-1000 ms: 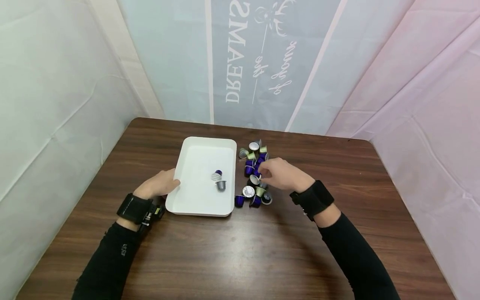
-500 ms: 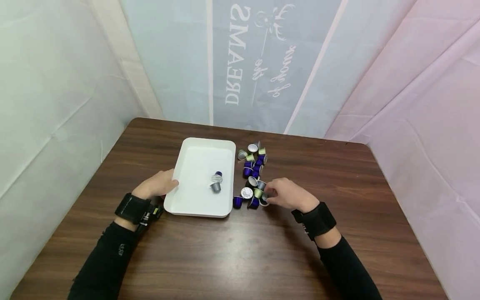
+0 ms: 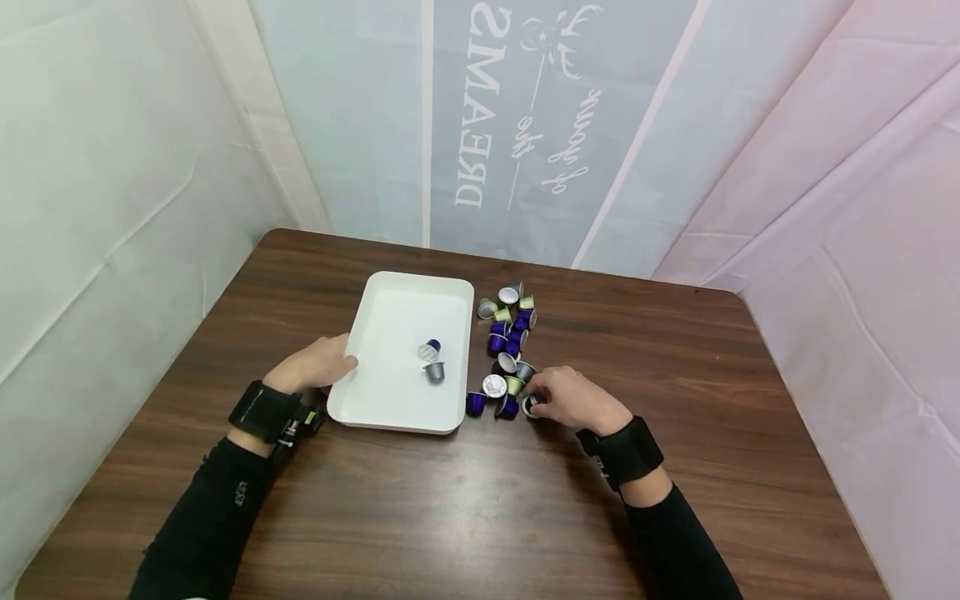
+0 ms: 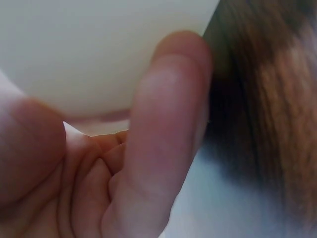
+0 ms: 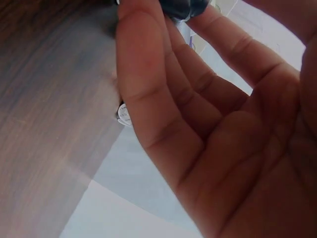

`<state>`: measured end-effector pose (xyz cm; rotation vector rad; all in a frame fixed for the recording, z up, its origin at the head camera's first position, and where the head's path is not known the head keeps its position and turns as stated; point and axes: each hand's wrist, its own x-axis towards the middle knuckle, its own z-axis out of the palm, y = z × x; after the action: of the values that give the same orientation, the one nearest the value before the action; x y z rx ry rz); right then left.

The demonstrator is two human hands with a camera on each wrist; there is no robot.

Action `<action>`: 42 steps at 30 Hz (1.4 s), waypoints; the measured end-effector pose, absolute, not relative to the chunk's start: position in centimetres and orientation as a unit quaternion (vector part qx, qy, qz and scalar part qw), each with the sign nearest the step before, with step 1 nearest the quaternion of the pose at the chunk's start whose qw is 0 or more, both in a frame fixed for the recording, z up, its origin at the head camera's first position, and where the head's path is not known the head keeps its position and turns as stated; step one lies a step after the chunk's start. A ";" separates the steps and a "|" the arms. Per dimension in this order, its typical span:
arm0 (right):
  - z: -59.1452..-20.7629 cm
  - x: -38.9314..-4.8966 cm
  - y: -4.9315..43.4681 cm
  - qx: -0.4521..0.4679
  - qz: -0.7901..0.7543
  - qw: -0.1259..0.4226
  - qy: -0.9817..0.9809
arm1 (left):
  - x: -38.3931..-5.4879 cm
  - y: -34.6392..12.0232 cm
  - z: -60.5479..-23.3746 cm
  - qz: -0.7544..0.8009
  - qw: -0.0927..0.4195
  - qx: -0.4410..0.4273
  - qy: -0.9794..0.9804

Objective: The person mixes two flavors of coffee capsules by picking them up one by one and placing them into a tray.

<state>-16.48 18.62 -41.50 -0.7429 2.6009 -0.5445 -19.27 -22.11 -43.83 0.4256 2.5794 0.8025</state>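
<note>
My left hand (image 3: 318, 364) grips the left rim of a white tray (image 3: 360, 408), thumb over the edge; in the left wrist view the tray's pale wall (image 4: 99, 54) lies against the fingers. Inside the tray are a grey coffee capsule (image 3: 435, 373) and a blue one with its pale lid (image 3: 429, 352) showing. At the near right end of a capsule cluster, my right hand (image 3: 572, 400) pinches a black coffee capsule (image 3: 529, 407). The right wrist view shows this dark capsule (image 5: 183, 7) at the fingertips, partly cut off by the frame's top.
Several blue, green, grey and white-lidded capsules lie close along the tray's right side, among them a blue one (image 3: 476, 404), a white-lidded one (image 3: 494, 386) and a green one (image 3: 502, 314). The brown wooden table (image 3: 420, 517) meets fabric walls (image 3: 120, 208) around it.
My right hand has moved from the middle of the cluster toward its near right end and taken hold of the black capsule. The capsules in the tray shifted slightly; the left hand stayed on the rim.
</note>
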 end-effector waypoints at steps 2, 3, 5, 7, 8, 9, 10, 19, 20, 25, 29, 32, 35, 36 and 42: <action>-41.6 -16.4 18.7 -0.263 -0.193 0.189 0.926 | -19.1 -22.1 -43.7 0.289 0.205 0.150 0.923; -41.6 -16.4 18.7 -0.264 -0.191 0.189 0.926 | -19.0 -22.1 -43.6 0.292 0.207 0.149 0.922; -41.8 -16.5 18.7 -0.264 -0.188 0.191 0.927 | -18.9 -22.1 -43.6 0.293 0.209 0.147 0.921; -41.9 -16.5 18.6 -0.262 -0.184 0.193 0.928 | -18.8 -22.1 -43.5 0.299 0.211 0.143 0.920; -42.0 -16.6 18.7 -0.260 -0.181 0.192 0.929 | -18.8 -22.1 -43.5 0.302 0.212 0.142 0.918; -41.9 -16.6 18.7 -0.256 -0.180 0.193 0.930 | -18.8 -22.1 -43.4 0.305 0.211 0.142 0.918; -41.9 -16.6 18.7 -0.253 -0.179 0.194 0.931 | -18.8 -22.1 -43.4 0.308 0.211 0.142 0.917; -41.0 -16.5 19.1 -0.243 -0.178 0.192 0.934 | -18.8 -22.0 -43.5 0.294 0.201 0.145 0.923; -40.9 -16.5 19.1 -0.242 -0.179 0.188 0.935 | -18.9 -22.0 -43.6 0.291 0.198 0.147 0.925; -40.3 -16.4 19.0 -0.252 -0.188 0.162 0.935 | -19.1 -22.0 -43.7 0.291 0.196 0.150 0.924; -39.8 -16.3 18.7 -0.265 -0.199 0.143 0.933 | -19.1 -22.1 -43.7 0.292 0.197 0.151 0.924; -39.3 -16.4 18.2 -0.277 -0.204 0.132 0.930 | -19.1 -22.0 -43.6 0.293 0.202 0.149 0.922; -38.5 -16.8 17.5 -0.290 -0.198 0.123 0.928 | -19.0 -22.0 -43.5 0.296 0.207 0.145 0.921; -38.2 -17.0 17.2 -0.294 -0.195 0.121 0.928 | -19.0 -22.0 -43.5 0.295 0.205 0.147 0.922; -36.3 -18.1 14.9 -0.315 -0.176 0.128 0.924 | -19.1 -22.0 -43.5 0.287 0.200 0.147 0.925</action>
<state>-18.05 14.88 -36.31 -0.9168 2.6860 -0.5121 -19.05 -22.00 -43.51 0.4119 2.5864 0.8023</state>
